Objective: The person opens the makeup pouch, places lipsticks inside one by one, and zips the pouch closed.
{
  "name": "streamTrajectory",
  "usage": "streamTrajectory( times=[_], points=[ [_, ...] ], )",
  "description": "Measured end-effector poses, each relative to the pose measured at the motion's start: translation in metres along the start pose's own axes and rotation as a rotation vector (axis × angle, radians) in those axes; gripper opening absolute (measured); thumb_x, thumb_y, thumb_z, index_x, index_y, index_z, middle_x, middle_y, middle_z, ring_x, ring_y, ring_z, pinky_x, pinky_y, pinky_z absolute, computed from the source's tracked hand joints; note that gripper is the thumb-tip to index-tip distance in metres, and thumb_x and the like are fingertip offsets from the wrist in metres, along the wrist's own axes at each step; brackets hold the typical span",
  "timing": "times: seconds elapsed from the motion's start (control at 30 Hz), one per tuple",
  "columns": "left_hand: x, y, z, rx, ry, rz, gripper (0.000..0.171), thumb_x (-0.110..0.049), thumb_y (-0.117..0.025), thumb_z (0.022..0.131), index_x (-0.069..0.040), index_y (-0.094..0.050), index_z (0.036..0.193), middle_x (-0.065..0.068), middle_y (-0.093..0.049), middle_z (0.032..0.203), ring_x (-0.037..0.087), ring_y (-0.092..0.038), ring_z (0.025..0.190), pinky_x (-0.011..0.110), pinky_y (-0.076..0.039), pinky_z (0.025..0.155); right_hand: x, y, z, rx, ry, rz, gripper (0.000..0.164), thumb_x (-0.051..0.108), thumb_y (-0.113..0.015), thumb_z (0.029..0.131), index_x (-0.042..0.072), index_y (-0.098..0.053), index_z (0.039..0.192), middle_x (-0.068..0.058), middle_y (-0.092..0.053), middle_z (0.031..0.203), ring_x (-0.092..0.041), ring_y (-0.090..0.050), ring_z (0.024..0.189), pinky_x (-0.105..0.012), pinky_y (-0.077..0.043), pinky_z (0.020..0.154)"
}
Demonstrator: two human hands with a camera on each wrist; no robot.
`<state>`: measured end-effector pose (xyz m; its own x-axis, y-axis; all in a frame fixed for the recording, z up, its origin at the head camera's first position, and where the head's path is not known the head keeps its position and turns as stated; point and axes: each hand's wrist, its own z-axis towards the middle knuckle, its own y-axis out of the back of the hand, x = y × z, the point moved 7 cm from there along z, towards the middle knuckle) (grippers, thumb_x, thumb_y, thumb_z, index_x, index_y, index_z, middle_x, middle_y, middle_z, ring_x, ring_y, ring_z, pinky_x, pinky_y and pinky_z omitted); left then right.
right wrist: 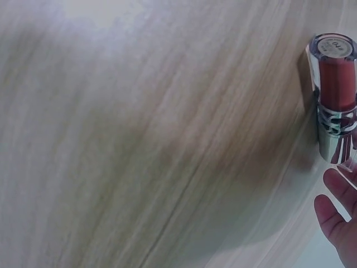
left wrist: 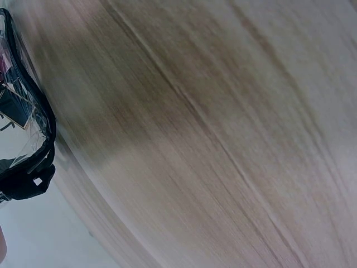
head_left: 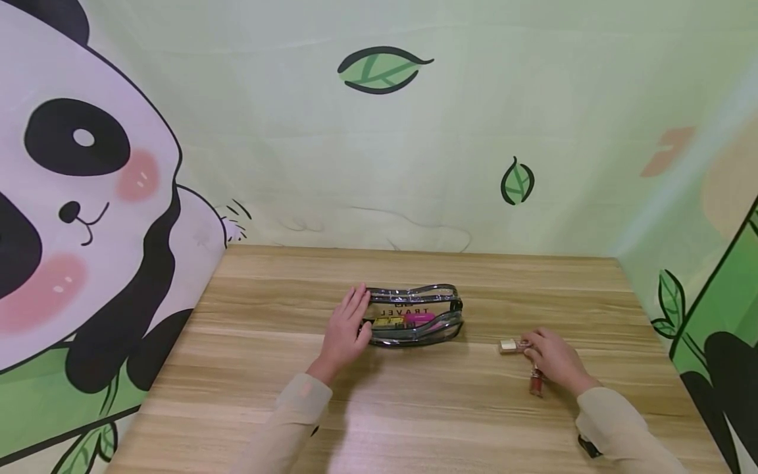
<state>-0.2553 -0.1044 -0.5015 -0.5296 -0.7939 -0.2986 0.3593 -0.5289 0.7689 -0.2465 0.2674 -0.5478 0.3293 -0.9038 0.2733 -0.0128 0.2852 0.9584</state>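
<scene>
A clear zip pouch (head_left: 414, 336) with black trim stands on the table, its top spread apart. Inside lie a yellow item (head_left: 389, 322) and a magenta item (head_left: 419, 319); mirrored TRAVEL lettering shows on its wall. My left hand (head_left: 345, 332) rests at the pouch's left end, fingers extended to the back rim and thumb near the front. Farther right, my right hand (head_left: 553, 355) pinches the end of a pale lip gloss tube (head_left: 509, 346). Just below those fingers lies a red-brown lip gloss tube (right wrist: 337, 84), with a clear end and a silvery lower part.
A black object (head_left: 589, 446) lies partly under the right sleeve. Beside the left sleeve shows a small dark spot (head_left: 315, 430). The wood-grain table (head_left: 426, 401) ends at a printed backdrop (head_left: 284, 131) with a panda and leaves.
</scene>
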Motion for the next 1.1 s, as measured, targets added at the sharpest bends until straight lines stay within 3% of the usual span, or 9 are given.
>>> streamTrajectory(
  times=[0.2,0.77,1.1],
  points=[
    [-0.0002,0.0004,-0.0004,-0.014,-0.014,0.005,0.057,-0.014,-0.051,0.076,-0.003,-0.042,0.131,0.01,-0.037,0.14,0.031,-0.033,0.128,0.046,-0.033,0.099,0.0011,0.0004,-0.0001,-0.011,0.014,-0.005,0.026,0.013,-0.063,0.078,0.005,-0.062,0.103,-0.013,-0.057,0.095,-0.028,-0.056,0.082,-0.043,-0.047,0.063],
    [0.0,0.0006,-0.0005,-0.02,-0.023,0.007,0.058,-0.015,-0.051,0.075,-0.002,-0.042,0.131,0.01,-0.037,0.139,0.035,-0.037,0.124,0.048,-0.035,0.096,0.0013,0.0016,0.001,-0.014,0.002,0.003,0.022,0.013,-0.062,0.079,0.006,-0.062,0.1,-0.013,-0.057,0.096,-0.029,-0.056,0.084,-0.045,-0.046,0.067],
    [0.0005,-0.0001,-0.0004,0.004,0.002,0.028,0.057,-0.016,-0.049,0.076,-0.004,-0.041,0.132,0.007,-0.035,0.141,0.027,-0.03,0.13,0.042,-0.031,0.101,0.0018,0.0015,0.0014,-0.032,0.003,0.013,0.025,0.014,-0.062,0.079,0.004,-0.062,0.102,-0.012,-0.057,0.096,-0.028,-0.056,0.084,-0.044,-0.046,0.068]
  ],
)
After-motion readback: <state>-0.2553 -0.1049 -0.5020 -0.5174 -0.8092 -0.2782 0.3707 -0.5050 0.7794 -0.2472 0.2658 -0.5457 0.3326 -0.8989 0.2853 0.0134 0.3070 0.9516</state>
